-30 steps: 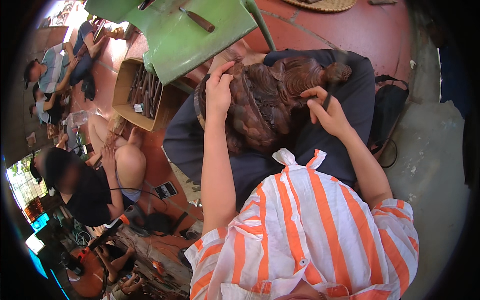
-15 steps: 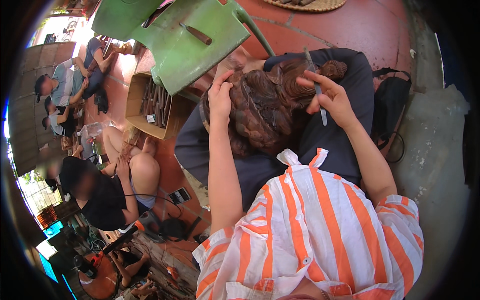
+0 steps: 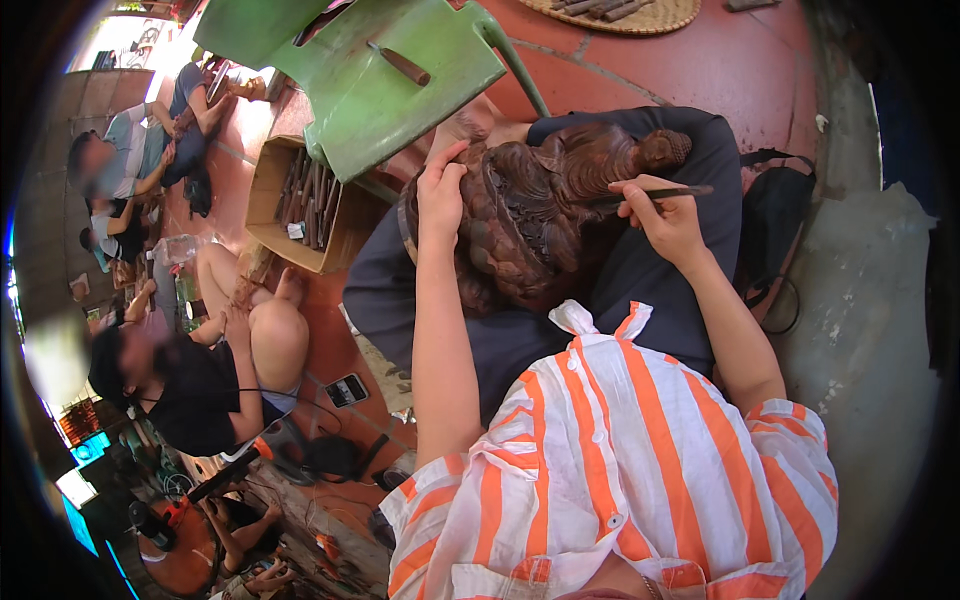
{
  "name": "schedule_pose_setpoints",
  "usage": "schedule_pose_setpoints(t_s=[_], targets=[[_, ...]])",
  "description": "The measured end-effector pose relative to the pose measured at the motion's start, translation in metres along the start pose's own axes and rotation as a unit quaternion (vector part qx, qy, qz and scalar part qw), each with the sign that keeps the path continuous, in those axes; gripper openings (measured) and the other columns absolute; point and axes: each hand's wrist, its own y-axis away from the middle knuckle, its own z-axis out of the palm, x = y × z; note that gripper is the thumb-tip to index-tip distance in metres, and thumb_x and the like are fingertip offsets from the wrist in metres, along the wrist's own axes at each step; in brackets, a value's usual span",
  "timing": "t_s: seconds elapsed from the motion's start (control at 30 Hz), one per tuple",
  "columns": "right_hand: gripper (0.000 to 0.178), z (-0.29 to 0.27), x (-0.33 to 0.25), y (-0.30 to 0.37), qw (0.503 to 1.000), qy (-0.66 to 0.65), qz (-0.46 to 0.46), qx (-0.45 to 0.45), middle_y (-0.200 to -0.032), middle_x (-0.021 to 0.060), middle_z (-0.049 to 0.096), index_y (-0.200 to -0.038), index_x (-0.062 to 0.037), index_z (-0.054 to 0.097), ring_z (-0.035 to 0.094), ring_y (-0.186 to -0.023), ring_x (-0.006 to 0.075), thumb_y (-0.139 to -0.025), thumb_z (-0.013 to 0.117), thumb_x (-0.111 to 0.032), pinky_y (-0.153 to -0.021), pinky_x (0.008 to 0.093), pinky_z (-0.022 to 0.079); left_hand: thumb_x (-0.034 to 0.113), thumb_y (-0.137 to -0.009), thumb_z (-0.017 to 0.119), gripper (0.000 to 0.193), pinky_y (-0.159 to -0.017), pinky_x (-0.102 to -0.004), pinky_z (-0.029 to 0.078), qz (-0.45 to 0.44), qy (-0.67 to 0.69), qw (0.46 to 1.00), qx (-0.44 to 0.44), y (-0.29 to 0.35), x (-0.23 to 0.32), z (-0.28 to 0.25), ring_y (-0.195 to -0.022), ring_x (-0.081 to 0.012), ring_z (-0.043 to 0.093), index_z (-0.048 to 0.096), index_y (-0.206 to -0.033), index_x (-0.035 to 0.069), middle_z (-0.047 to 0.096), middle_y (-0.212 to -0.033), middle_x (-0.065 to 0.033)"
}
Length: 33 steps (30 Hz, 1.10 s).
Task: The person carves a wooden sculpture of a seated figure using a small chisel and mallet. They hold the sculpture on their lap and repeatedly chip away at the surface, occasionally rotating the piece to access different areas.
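A dark brown carved wooden statue (image 3: 515, 215), a seated figure with a knobbed head, lies tilted across my lap, its head to the right. My left hand (image 3: 440, 195) is closed on the rim of its base at the left. In my right hand (image 3: 665, 222) is a slim carving tool (image 3: 692, 191), gripped like a pen. The tool's dark end points right, and its other end reaches the statue's folds below the head. Whether the tip touches the wood, I cannot tell.
Ahead stands a green plastic chair (image 3: 365, 125) with a wooden-handled tool (image 3: 405, 66) on it. Left of my knee sits a cardboard box (image 3: 345, 230) of tools. A woven tray (image 3: 665, 22) lies far off, a black bag (image 3: 772, 215) at right. Another person (image 3: 205, 390) sits at left.
My right hand has turned the tool from nearly upright, with its flat metal blade showing, to level. Its grip is now pen-like against the statue. The left hand stays put.
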Motion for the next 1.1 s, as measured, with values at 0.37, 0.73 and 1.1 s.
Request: schedule_pose_setpoints(t_s=[0.37,0.73,1.1], targets=[[0.012,0.032,-0.055,-0.095,0.904,0.259,-0.295,-0.17,-0.081,0.0112,0.067,-0.09,-0.0054,0.07,0.062,-0.07,0.0298,-0.081,0.07,-0.012,-0.064,0.0339,0.049,0.009,-0.082,0.047,0.036,-0.089,-0.0223,0.039,-0.005,-0.046,0.999,0.01,0.0,0.003,0.002,-0.097,-0.0115,0.053,0.064,-0.113,0.0,0.062,-0.105,-0.0039],[0.019,0.079,-0.07,-0.162,0.771,0.39,-0.286,-0.415,-0.084,0.0101,0.067,-0.091,-0.0085,0.069,0.063,-0.077,0.0296,-0.075,0.072,-0.019,-0.068,0.0387,0.051,0.013,-0.088,0.05,0.029,-0.088,-0.0294,0.045,0.043,-0.023,0.998,0.034,-0.008,-0.012,0.002,-0.1,-0.0205,0.062,0.065,-0.11,-0.001,0.066,-0.106,-0.015],[0.013,0.084,-0.067,-0.165,0.734,0.392,-0.23,-0.505,-0.075,0.0085,0.064,-0.083,-0.007,0.067,0.063,-0.073,0.0246,-0.071,0.071,-0.01,-0.064,0.0363,0.049,0.016,-0.086,0.05,0.032,-0.089,-0.0319,0.045,0.071,-0.053,0.995,0.041,-0.007,-0.015,0.003,-0.102,-0.0262,0.062,0.064,-0.109,-0.001,0.066,-0.106,-0.0178]])
